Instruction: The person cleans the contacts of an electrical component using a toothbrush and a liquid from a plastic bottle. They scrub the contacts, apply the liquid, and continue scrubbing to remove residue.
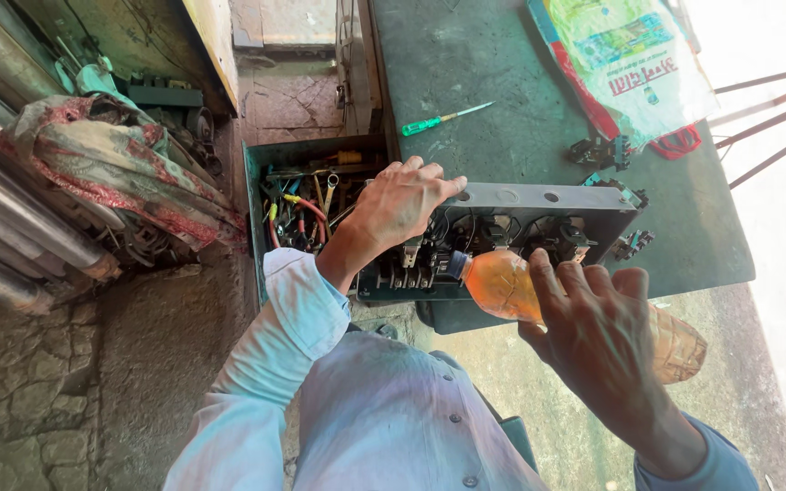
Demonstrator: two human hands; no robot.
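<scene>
My left hand (402, 205) grips the left end of a grey metal electrical box (539, 197) that stands tilted on the near edge of a green table (502, 73). Black switch parts and wires (502, 238) show inside the box. My right hand (598, 341) holds a clear plastic bottle of orange liquid (502, 284) on its side. The bottle's neck points into the lower part of the box.
An open green toolbox (307, 205) full of tools and wires sits on the ground left of the table. A green-handled screwdriver (443, 118), loose black parts (604, 152) and a printed sack (634, 64) lie on the table. Metal pipes (11, 227) and a patterned cloth (111, 159) are at left.
</scene>
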